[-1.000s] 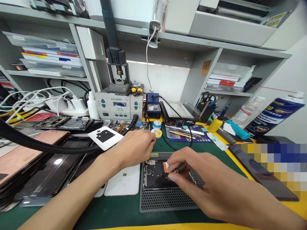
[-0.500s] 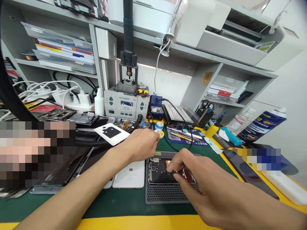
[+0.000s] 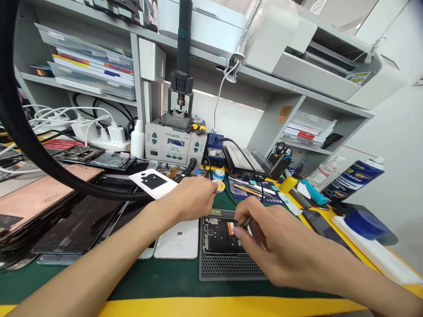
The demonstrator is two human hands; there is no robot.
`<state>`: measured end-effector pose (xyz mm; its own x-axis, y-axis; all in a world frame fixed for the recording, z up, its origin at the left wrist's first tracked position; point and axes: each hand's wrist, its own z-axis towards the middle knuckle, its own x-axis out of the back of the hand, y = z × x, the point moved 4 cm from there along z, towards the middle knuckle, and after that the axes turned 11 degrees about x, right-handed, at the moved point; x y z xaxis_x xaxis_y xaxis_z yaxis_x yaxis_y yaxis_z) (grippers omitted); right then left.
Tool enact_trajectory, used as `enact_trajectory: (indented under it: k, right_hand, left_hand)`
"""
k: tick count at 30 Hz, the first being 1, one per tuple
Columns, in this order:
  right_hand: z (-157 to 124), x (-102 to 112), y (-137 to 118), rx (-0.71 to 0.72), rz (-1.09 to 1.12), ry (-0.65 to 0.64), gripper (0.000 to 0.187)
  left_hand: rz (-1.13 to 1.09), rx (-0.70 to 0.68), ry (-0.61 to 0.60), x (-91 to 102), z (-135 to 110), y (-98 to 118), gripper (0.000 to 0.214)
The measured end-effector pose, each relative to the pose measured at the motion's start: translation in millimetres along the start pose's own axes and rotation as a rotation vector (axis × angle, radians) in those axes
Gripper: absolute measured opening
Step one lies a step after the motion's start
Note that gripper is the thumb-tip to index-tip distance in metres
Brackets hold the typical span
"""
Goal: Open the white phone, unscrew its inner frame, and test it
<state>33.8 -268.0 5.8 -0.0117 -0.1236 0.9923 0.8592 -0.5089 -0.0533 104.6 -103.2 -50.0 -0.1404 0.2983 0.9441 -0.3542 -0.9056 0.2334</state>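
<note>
An opened phone (image 3: 216, 240), its black inner side and an orange label showing, lies on a grey honeycomb-patterned mat (image 3: 231, 269). Over its right part is my right hand (image 3: 264, 237), thumb and fingers pinching a small dark piece (image 3: 246, 221) whose kind does not show. My left hand (image 3: 197, 197) is closed above the far left corner of the mat; its curled fingers hide whatever may be in them. Near that wrist are a white card with a black patch (image 3: 152, 180) and a white phone (image 3: 175, 247) lying flat. Round labelled jars (image 3: 218, 174) stand just beyond my left hand.
A soldering station (image 3: 176, 145) stands at the back. A black cable (image 3: 82, 187) loops across the left side above several phones (image 3: 76, 224). Pens (image 3: 253, 189), a spray can (image 3: 353, 180) and a dark phone (image 3: 325, 226) are on the right.
The camera view has shifted slightly. My right hand has turned a little at the phone, still pinching the small dark piece. My left hand stays closed in about the same place.
</note>
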Motion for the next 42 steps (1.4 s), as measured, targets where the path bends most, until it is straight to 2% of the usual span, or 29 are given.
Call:
enact_trajectory:
  k: [2, 7, 10, 14, 18, 21, 25, 29, 33, 37, 40, 42]
  right_hand:
    - [-0.2, -2.5, -1.5, 0.046, 0.029, -0.045, 0.025]
    - [-2.3, -0.5, 2.6, 0.008, -0.036, 0.035, 0.01]
    - [-1.9, -2.5, 2.5, 0.056, 0.011, -0.016, 0.028]
    - [-0.8, 0.0, 7.8, -0.006, -0.02, 0.02, 0.012]
    - [-0.9, -1.3, 7.6, 0.032, 0.019, -0.018, 0.027]
    - [-0.9, -0.3, 9.6, -0.037, 0.007, 0.008, 0.015]
    - [1.4, -0.6, 5.2, 0.02, 0.069, -0.012, 0.029]
    - [1.5, 0.9, 7.5, -0.044, 0.023, 0.027, 0.014]
    - [0.1, 0.1, 6.0, 0.011, 0.056, 0.001, 0.029]
    - [-0.4, -0.9, 10.2, -0.046, 0.054, 0.025, 0.017]
    - [0.7, -3.7, 10.6, -0.019, 0.097, 0.023, 0.028]
    - [1.2, -3.8, 11.7, -0.02, 0.084, 0.051, 0.027]
  left_hand:
    - [0.003, 0.0, -0.003, 0.1, 0.0, 0.5, 0.021]
    - [0.017, 0.004, -0.016, -0.2, 0.4, 1.9, 0.02]
    - [0.023, -0.004, -0.026, -1.2, 0.9, 2.7, 0.02]
    - [0.029, -0.01, -0.033, -2.8, 1.2, 2.4, 0.02]
    - [0.033, -0.008, -0.033, -3.7, 0.8, 2.2, 0.02]
    - [0.035, -0.006, -0.034, -2.9, 0.6, 2.7, 0.02]
    - [0.038, -0.009, -0.044, -1.0, 0.5, 3.8, 0.019]
    - [0.044, -0.011, -0.047, -0.1, 0.3, 4.1, 0.019]
    - [0.045, -0.015, -0.05, -0.3, 0.1, 4.0, 0.02]
    - [0.048, -0.011, -0.045, 0.2, 0.1, 3.9, 0.019]
    - [0.048, -0.011, -0.047, 0.3, 0.1, 4.0, 0.019]
    - [0.047, -0.013, -0.047, 0.3, 0.0, 3.9, 0.017]
